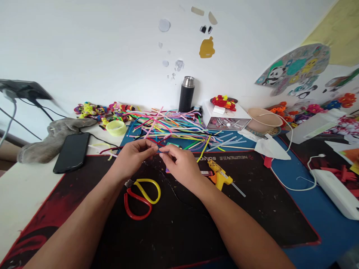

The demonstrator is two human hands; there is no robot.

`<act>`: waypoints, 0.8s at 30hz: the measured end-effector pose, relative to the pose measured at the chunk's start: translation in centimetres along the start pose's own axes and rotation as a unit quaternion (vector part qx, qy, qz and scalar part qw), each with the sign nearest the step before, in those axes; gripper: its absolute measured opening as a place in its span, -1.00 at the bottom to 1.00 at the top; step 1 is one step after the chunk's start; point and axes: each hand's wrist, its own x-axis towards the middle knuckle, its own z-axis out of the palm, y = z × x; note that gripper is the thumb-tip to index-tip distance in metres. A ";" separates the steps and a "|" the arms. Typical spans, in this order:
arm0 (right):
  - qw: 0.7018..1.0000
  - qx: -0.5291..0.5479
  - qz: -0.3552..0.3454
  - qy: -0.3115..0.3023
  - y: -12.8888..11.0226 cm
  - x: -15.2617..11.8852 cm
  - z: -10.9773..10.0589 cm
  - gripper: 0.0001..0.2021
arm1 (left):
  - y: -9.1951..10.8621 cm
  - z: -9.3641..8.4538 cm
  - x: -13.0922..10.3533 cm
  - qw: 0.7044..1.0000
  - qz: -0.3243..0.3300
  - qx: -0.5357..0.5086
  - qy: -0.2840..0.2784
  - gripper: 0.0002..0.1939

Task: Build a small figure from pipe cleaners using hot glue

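My left hand (138, 155) and my right hand (179, 164) meet above the back half of a black desk mat (168, 239). Thumb and forefinger are pinched on each, the fingertips almost touching. Whatever they hold is too small to make out. Below my left wrist lies a pair of scissors (143, 198) with one yellow and one red handle, its blades mostly hidden. A yellow glue gun (221, 175) with a clear glue stick in its back rests right of my right hand. Behind both hands spreads a pile of colourful pipe cleaners (168, 125).
A black phone (71, 152) and grey cloth (53, 138) lie left, near a pale yellow tape roll (116, 128). At the back stand a black thermos (187, 95) and white box (226, 117). A white power bank (336, 192) with a cable sits right.
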 end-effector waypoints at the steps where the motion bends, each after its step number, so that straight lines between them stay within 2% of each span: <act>1: 1.000 -0.001 -0.002 0.002 0.0 0.0 -0.1 -0.85 | 0.0 0.0 0.0 1.000 -0.001 -0.003 -0.001 -0.56; 5: 1.000 0.013 -0.007 0.015 0.1 0.1 -0.3 -0.87 | -0.2 -0.3 0.1 1.000 0.002 0.003 -0.016 -0.57; 8: 0.999 0.026 -0.009 0.019 0.3 0.1 -0.5 -0.88 | -0.3 -0.7 0.2 0.998 0.032 0.048 -0.029 -0.61; 13: 0.999 0.035 0.006 0.026 0.5 0.3 -0.7 -0.85 | -0.1 -1.0 0.0 0.982 0.098 0.162 0.011 -0.73; 16: 0.999 0.030 0.005 0.025 0.5 0.3 -0.7 -0.85 | 0.1 -0.9 -0.1 0.973 0.125 0.194 0.008 -0.76; 19: 0.999 0.020 -0.001 0.030 0.5 0.3 -0.7 -0.85 | 0.2 -1.0 -0.2 0.974 0.117 0.195 0.000 -0.70; 24: 1.000 0.010 0.002 0.027 0.4 0.2 -0.7 -0.85 | 0.8 -1.0 -0.3 0.988 0.070 0.134 -0.037 -0.55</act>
